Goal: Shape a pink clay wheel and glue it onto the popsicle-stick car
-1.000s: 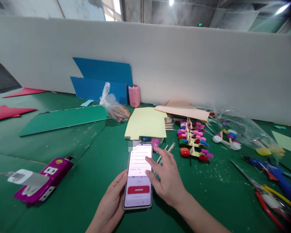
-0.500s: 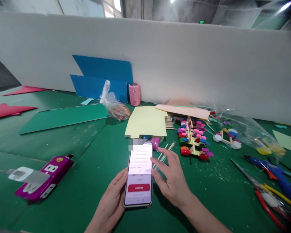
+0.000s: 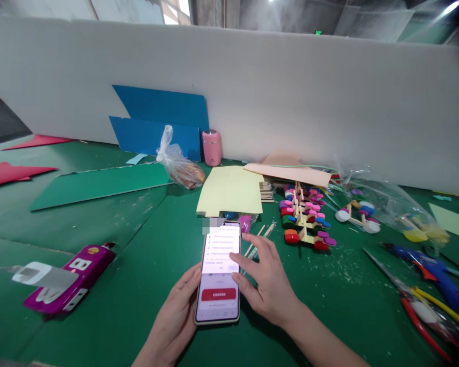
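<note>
A smartphone [image 3: 219,283] with a lit screen is held upright over the green table by my left hand [image 3: 178,306], whose fingers wrap its left edge and back. The screen shows a white list above a red button; the text is too small to read. My right hand [image 3: 270,283] is at the phone's right side with fingers apart, the index finger over the screen. Whether that fingertip touches the glass I cannot tell. Just behind the phone lie a pale yellow sheet [image 3: 231,191], thin wooden sticks [image 3: 265,237] and a small pink bag [image 3: 245,223].
Small colourful stick models [image 3: 304,216] stand in a row at right. Scissors [image 3: 413,300] and a blue glue gun [image 3: 432,272] lie farther right. At left is a purple power strip [image 3: 90,262] with a charger. A pink bottle [image 3: 212,148] stands by the white partition [image 3: 290,97].
My right hand has shifted slightly left, bringing its index finger farther over the phone's screen. My left hand keeps its hold on the phone.
</note>
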Tool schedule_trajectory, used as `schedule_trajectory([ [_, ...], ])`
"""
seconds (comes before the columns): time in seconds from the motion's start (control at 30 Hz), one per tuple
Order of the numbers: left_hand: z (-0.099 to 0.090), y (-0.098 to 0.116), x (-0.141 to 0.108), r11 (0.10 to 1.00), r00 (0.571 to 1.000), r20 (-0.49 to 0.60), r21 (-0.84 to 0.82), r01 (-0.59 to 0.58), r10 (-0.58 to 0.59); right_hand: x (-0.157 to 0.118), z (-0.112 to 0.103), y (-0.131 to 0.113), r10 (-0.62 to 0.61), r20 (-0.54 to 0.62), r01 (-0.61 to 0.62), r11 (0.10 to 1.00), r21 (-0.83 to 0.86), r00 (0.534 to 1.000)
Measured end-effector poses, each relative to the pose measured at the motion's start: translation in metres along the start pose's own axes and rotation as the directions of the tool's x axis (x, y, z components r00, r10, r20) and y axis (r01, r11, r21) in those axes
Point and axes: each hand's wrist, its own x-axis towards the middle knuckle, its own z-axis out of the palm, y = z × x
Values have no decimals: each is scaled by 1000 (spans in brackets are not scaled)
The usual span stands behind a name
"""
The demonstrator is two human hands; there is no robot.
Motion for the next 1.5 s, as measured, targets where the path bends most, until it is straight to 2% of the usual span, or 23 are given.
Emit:
schedule_trajectory([
  [0.17, 1, 1, -1, 1000, 1000, 1, -2, 4, -4, 4, 1, -1, 18, 39, -18, 1000, -15, 999],
  [0.83, 2, 0, -2, 1000, 1000, -21, 14, -14, 14, 13, 3, 5, -2, -26, 0, 999, -50, 1000],
  [1.23, 0, -1, 0, 1000, 1000, -23, 19, -13, 13, 7, -2, 6, 4, -86, -6, 1000, -22, 996],
  [1.5, 1, 0, -1, 1000, 1000, 18, 16, -13, 13, 4, -2, 2, -9, -91, 9, 1000, 2, 996],
])
